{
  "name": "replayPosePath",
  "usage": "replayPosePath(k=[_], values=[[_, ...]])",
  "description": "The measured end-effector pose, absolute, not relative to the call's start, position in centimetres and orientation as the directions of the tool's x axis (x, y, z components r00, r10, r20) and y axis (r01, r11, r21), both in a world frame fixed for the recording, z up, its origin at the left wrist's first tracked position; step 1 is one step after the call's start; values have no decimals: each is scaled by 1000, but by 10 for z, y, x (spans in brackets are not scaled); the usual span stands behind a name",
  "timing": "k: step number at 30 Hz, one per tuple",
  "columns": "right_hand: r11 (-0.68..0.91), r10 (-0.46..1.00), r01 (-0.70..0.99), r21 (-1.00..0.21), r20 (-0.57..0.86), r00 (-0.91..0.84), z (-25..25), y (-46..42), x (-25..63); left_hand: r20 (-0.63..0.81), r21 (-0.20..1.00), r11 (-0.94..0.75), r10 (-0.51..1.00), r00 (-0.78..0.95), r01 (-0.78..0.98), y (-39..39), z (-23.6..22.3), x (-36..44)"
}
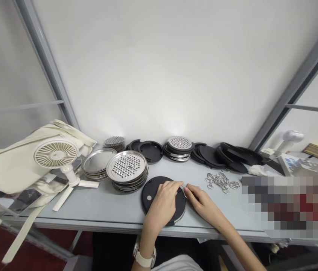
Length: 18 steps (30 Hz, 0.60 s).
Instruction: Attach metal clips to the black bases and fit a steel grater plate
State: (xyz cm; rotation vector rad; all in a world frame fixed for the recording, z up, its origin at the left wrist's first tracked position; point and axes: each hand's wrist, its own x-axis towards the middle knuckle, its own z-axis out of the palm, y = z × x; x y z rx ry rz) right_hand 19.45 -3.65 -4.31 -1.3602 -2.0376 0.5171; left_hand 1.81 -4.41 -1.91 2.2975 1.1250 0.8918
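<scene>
A round black plastic disc (154, 192) with a pale dot and a metal rim at its lower right lies near the front of the table. My left hand (163, 199) rests over it, gripping it with bent fingers, a white watch on the wrist. At the disc's right edge, my right hand (197, 197) pinches a small metal wire loop (184, 191). The left index fingertip reaches to this same loop. Fingers partly cover where loop and disc meet. To the right is a loose pile of similar metal wire loops (222, 181).
Perforated metal grater discs (126, 167) are stacked at left beside plain metal discs (98, 163). Black round holders (150, 151) line the back, with another grater stack (179, 145) among them. A white fan (56, 153) and cream bag (12, 162) occupy the left; a blurred patch covers the right.
</scene>
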Motion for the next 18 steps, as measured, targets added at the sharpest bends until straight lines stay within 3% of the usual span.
replayPosePath(k=[18], values=[[375, 927, 657, -654, 279, -252, -44, -36, 194, 355, 633, -573, 812, 463, 520, -42, -21, 18]])
